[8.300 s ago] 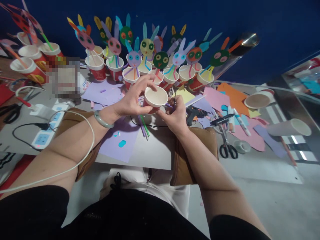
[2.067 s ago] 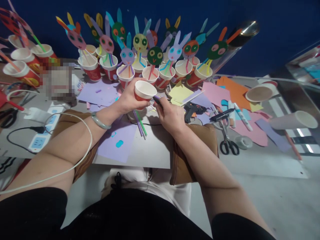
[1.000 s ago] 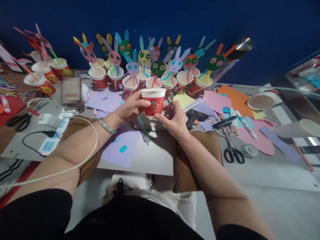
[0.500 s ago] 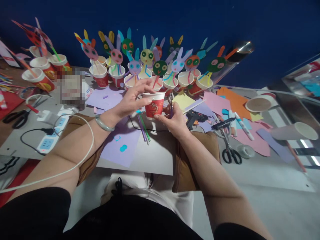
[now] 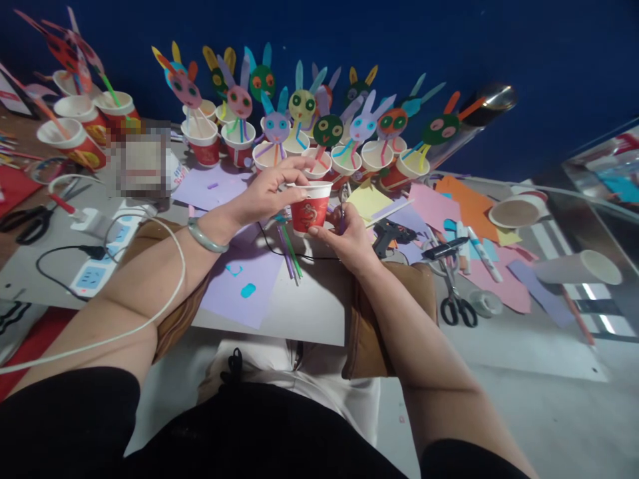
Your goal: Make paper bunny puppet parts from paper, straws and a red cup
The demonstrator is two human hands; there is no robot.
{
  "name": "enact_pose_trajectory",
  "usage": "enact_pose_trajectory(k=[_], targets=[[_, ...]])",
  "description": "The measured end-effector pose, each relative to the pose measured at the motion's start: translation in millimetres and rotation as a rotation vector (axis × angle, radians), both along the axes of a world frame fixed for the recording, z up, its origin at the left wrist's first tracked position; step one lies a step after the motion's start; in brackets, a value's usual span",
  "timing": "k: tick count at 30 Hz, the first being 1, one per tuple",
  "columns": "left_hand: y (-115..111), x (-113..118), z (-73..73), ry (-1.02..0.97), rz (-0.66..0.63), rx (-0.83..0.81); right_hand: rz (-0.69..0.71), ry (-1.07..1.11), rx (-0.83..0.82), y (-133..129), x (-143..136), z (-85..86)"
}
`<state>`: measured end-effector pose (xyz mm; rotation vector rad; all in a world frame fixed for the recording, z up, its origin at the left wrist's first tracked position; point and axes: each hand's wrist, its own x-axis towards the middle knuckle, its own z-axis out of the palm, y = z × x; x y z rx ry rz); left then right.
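Observation:
A red paper cup (image 5: 310, 210) with a white rim is held upright between my hands, above the front of the table. My left hand (image 5: 277, 190) has its fingers at the rim on the left. My right hand (image 5: 348, 233) supports the cup low on its right side, thumb against the wall, and a small pair of scissors (image 5: 343, 199) sticks up from its curled fingers. Just behind the cup stand several paper cups (image 5: 377, 157) bearing rabbit heads (image 5: 363, 128) of coloured paper on bent straws.
Purple paper (image 5: 239, 286) and loose straws (image 5: 289, 253) lie in front. A glue gun (image 5: 392, 236), scissors (image 5: 456, 307), markers (image 5: 484, 256) and tape (image 5: 486, 303) are at right. A power strip (image 5: 102, 256) and black-handled scissors (image 5: 32, 223) lie left. A white cable crosses my left arm.
The view has shifted slightly. My left fingers have settled closer onto the cup's rim, while the cup and my right hand keep nearly the same place.

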<state>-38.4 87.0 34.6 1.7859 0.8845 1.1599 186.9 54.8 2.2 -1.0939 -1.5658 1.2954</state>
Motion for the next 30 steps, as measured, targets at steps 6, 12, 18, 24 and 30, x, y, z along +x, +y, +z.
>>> enact_pose_trajectory(k=[6, 12, 18, 24, 30], targets=[[-3.2, -0.6, 3.0, 0.025, -0.024, 0.002, -0.018, 0.005, 0.001, 0.2, -0.1, 1.7], [-4.8, 0.9, 5.4, 0.021, -0.024, 0.013, -0.019, -0.008, 0.003, 1.1, 0.7, 0.8], [-9.2, 2.8, 8.8, 0.022, -0.058, 0.061, -0.019, 0.009, -0.029, -2.4, 1.7, 6.1], [-6.6, -1.0, 8.9, -0.077, -0.049, -0.002, -0.004, 0.041, 0.004, -5.3, 1.6, 13.5], [2.0, -2.8, -5.0, -0.117, -0.086, -0.017, 0.003, 0.069, 0.017, -5.0, 3.5, 9.6]])
